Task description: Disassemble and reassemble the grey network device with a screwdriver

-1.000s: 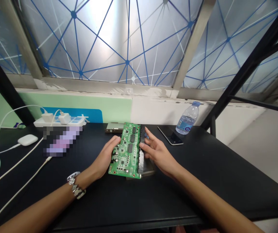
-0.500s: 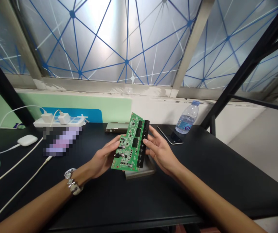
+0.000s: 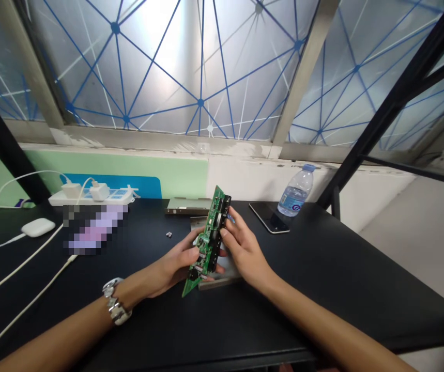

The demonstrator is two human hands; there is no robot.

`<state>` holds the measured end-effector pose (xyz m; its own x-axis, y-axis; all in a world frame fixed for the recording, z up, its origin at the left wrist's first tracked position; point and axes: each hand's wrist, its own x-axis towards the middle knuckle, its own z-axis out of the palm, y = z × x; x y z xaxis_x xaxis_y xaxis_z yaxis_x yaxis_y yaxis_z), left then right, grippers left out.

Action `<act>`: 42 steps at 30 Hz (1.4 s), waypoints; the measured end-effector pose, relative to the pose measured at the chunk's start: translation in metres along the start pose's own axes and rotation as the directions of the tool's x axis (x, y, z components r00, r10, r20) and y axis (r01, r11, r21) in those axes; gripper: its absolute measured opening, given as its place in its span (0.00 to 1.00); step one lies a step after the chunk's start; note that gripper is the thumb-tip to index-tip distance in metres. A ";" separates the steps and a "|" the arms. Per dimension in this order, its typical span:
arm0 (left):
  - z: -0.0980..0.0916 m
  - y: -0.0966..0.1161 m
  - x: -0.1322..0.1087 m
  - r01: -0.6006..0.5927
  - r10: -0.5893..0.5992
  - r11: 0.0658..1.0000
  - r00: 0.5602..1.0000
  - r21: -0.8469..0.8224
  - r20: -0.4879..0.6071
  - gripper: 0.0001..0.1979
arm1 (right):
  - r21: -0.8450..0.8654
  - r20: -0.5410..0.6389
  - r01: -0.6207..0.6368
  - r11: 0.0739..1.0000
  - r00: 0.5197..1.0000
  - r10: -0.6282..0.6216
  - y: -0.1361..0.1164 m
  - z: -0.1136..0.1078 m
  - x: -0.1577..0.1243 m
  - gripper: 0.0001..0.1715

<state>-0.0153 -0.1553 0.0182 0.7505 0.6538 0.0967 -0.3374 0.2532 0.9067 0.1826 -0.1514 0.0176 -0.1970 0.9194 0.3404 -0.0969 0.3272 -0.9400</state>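
Note:
A green circuit board [image 3: 208, 238] with a row of black connectors along its right side is held up between my hands, tilted so that it shows nearly edge-on. My left hand [image 3: 177, 262] grips its left side, thumb on the component face and some fingers behind. At the connector side, my right hand [image 3: 246, 249] pinches the board with thumb and fingers. Beneath the board a grey metal tray-like part [image 3: 225, 276] lies on the table, mostly covered by the board and hands. A few tiny screw-like metal pieces [image 3: 169, 234] rest left of it.
Behind stands a flat metal case part [image 3: 188, 205]. A phone [image 3: 269, 217] and a water bottle [image 3: 296, 191] are at the right back. At left are a power strip [image 3: 119, 196], a white earphone case [image 3: 38, 227], a blurred-out object [image 3: 96, 230] and white cables [image 3: 31, 289].
The circuit board has turned from facing me to nearly edge-on, its lower end dropping slightly. My left thumb has come onto its front. The small metal pieces and more of the tray have come into view.

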 end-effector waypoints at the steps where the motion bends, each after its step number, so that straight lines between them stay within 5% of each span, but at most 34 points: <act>1: 0.000 0.001 0.000 -0.015 0.015 1.000 1.000 0.023 -0.008 0.38 | -0.034 0.012 0.013 0.999 1.000 -0.012 0.000 0.000 0.000 0.36; 6: -0.007 0.000 0.001 -0.077 0.095 0.987 0.988 0.144 -0.122 0.32 | -0.313 0.094 0.095 0.945 0.993 -0.069 -0.005 0.000 -0.003 0.22; 9: -0.008 0.001 0.001 -0.055 0.106 0.967 0.975 0.250 -0.195 0.32 | -0.460 0.009 0.108 0.881 0.993 -0.117 -0.010 0.001 -0.006 0.17; 11: -0.006 0.003 0.002 -0.020 0.099 0.945 0.968 0.327 -0.229 0.33 | -0.453 -0.016 0.109 0.885 0.991 -0.131 -0.015 0.001 -0.009 0.12; 17: 0.004 0.005 0.002 -0.034 0.236 0.830 0.926 0.557 -0.295 0.35 | -0.374 0.243 0.225 0.900 0.960 -0.140 -0.024 0.008 -0.020 0.13; 23: 0.006 0.008 0.001 -0.043 0.215 0.844 0.940 0.535 -0.264 0.40 | -0.393 0.251 0.219 0.893 0.960 -0.124 -0.027 0.004 -0.019 0.10; 30: -0.014 0.006 0.005 0.009 0.267 0.842 0.862 0.540 -0.430 0.29 | -0.569 0.234 0.139 0.810 0.972 -0.003 -0.042 -0.018 -0.008 0.04; 38: -0.015 0.014 0.006 -0.012 0.326 0.822 0.830 0.569 -0.453 0.26 | -0.577 0.126 -0.017 0.817 0.986 0.109 -0.016 -0.025 -0.003 0.07; 42: -0.010 0.017 0.004 -0.095 0.337 0.850 0.854 0.519 -0.396 0.26 | -0.544 0.116 -0.037 0.838 0.986 0.119 -0.011 -0.027 -0.002 0.10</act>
<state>-0.0233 -0.1411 0.0305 0.3023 0.9260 0.2261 -0.0635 -0.2171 0.9741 0.2105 -0.1512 0.0268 -0.3189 0.9203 0.2267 0.4570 0.3589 -0.8138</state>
